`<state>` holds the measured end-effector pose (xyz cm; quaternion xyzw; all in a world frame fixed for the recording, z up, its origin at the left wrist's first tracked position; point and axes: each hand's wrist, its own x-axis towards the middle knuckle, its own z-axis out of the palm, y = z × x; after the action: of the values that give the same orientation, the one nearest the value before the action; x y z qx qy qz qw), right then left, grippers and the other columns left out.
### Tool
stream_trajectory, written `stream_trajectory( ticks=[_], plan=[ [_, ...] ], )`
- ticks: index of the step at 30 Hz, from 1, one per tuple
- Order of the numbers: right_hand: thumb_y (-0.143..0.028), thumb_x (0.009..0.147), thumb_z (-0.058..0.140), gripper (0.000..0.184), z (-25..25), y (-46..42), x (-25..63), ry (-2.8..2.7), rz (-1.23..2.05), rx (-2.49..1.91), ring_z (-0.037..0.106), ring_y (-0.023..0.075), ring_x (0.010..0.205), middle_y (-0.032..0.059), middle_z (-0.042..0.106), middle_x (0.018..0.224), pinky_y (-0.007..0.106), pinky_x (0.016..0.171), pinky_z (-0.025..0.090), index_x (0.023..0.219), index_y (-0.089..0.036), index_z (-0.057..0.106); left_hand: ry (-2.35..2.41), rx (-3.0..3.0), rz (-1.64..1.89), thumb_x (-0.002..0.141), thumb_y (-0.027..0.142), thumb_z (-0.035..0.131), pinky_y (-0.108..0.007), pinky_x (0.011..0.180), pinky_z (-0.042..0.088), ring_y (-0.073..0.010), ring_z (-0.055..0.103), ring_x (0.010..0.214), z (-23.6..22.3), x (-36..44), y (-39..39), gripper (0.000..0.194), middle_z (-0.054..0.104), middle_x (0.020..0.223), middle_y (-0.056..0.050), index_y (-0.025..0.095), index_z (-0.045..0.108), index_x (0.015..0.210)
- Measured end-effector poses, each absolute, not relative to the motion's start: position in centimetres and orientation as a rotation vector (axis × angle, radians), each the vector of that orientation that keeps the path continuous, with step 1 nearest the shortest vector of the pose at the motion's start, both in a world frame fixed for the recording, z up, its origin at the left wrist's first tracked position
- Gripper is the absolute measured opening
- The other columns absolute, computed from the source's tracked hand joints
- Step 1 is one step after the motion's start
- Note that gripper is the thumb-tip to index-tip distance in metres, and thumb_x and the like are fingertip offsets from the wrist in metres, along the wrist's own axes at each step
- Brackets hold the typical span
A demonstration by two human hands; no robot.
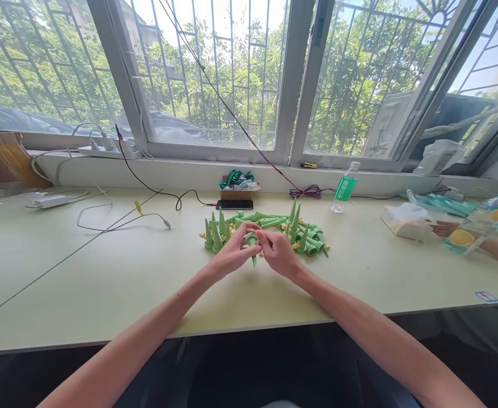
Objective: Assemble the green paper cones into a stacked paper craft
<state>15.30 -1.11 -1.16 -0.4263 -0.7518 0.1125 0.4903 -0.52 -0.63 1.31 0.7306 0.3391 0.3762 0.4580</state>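
Both my hands meet over the pale green table (104,283) and pinch one green cone-shaped plastic spike (253,245), its tip pointing down toward me. My left hand (234,252) grips it from the left, fingers curled round its top. My right hand (278,250) closes on it from the right. Just behind them lies a pile of the same green spikes (304,235) with small yellow parts mixed in. A few spikes stand upright at the pile's left (214,233).
A black phone (234,204) and a small box of green parts (237,184) sit behind the pile. A water bottle (345,187) stands to the right. Cables (121,218) cross the left side. Another person's hand (444,228) rests by a tissue pack (406,221) at far right.
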Motion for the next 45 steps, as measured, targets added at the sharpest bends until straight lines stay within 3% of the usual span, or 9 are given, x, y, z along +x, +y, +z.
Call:
stream_trajectory(
  ticks=[5, 12, 20, 24, 32, 38, 45],
  plan=[
    [-0.044, 0.099, 0.035, 0.047, -0.7, -1.4, 15.5, -1.735, 0.257, -1.062, 0.041, 0.0112, 0.048, -0.0002, 0.052, 0.053, 0.025, 0.050, 0.030, 0.063, -0.019, 0.051, 0.841, 1.765, 0.920, 0.084, 0.041, 0.062, -0.029, 0.064, 0.050, -0.0083, 0.058, 0.058, 1.3, -0.3, -0.7, 0.044, 0.055, 0.100, -0.004, 0.021, 0.043, 0.118],
    [-0.044, 0.099, 0.036, 0.046, -0.4, -1.5, 15.5, -1.671, 0.299, -1.050, 0.042, 0.0111, 0.047, -0.0006, 0.051, 0.053, 0.024, 0.050, 0.031, 0.061, -0.019, 0.046, 0.707, 1.772, 0.870, 0.087, 0.046, 0.059, -0.025, 0.051, 0.048, -0.0122, 0.060, 0.058, 1.0, -0.1, -0.7, 0.050, 0.055, 0.079, 0.002, 0.022, 0.032, 0.123],
    [-0.048, 0.098, 0.036, 0.048, -0.5, -1.3, 15.4, -1.651, 0.389, -1.038, 0.044, 0.0112, 0.049, 0.0005, 0.054, 0.055, 0.025, 0.049, 0.032, 0.061, -0.019, 0.047, 0.749, 1.886, 0.914, 0.085, 0.044, 0.062, -0.020, 0.047, 0.043, -0.0095, 0.054, 0.058, 1.3, -0.1, -1.3, 0.053, 0.055, 0.080, 0.002, 0.023, 0.035, 0.125],
    [-0.048, 0.097, 0.037, 0.049, -0.4, -1.3, 15.3, -1.641, 0.401, -1.029, 0.041, 0.0107, 0.047, -0.0001, 0.051, 0.053, 0.025, 0.046, 0.030, 0.059, -0.019, 0.045, 0.748, 1.914, 0.947, 0.084, 0.043, 0.063, -0.021, 0.049, 0.045, -0.0102, 0.056, 0.059, 1.3, 0.0, -1.3, 0.051, 0.061, 0.086, -0.001, 0.024, 0.036, 0.123],
    [-0.050, 0.097, 0.036, 0.051, -0.2, -1.5, 15.3, -1.617, 0.412, -1.033, 0.041, 0.0103, 0.044, -0.0003, 0.050, 0.050, 0.025, 0.046, 0.030, 0.057, -0.020, 0.042, 0.762, 1.909, 0.962, 0.082, 0.043, 0.066, -0.021, 0.046, 0.044, -0.0106, 0.059, 0.051, 1.1, -0.1, -1.0, 0.055, 0.062, 0.078, 0.001, 0.023, 0.036, 0.123],
    [-0.047, 0.099, 0.035, 0.050, -0.1, -1.5, 15.3, -1.597, 0.394, -1.033, 0.041, 0.0104, 0.043, -0.0010, 0.049, 0.048, 0.025, 0.048, 0.032, 0.058, -0.020, 0.043, 0.757, 1.884, 0.942, 0.086, 0.049, 0.058, -0.019, 0.038, 0.038, -0.0104, 0.057, 0.048, 0.7, 0.0, -0.6, 0.038, 0.065, 0.079, -0.002, 0.021, 0.040, 0.104],
    [-0.048, 0.098, 0.035, 0.049, -0.1, -1.5, 15.4, -1.595, 0.352, -1.045, 0.042, 0.0106, 0.045, -0.0008, 0.050, 0.050, 0.025, 0.047, 0.030, 0.059, -0.020, 0.043, 0.750, 1.907, 0.927, 0.087, 0.053, 0.055, -0.020, 0.038, 0.039, -0.0108, 0.058, 0.050, 0.7, -0.1, -0.6, 0.036, 0.065, 0.077, -0.004, 0.018, 0.048, 0.088]
  ],
)
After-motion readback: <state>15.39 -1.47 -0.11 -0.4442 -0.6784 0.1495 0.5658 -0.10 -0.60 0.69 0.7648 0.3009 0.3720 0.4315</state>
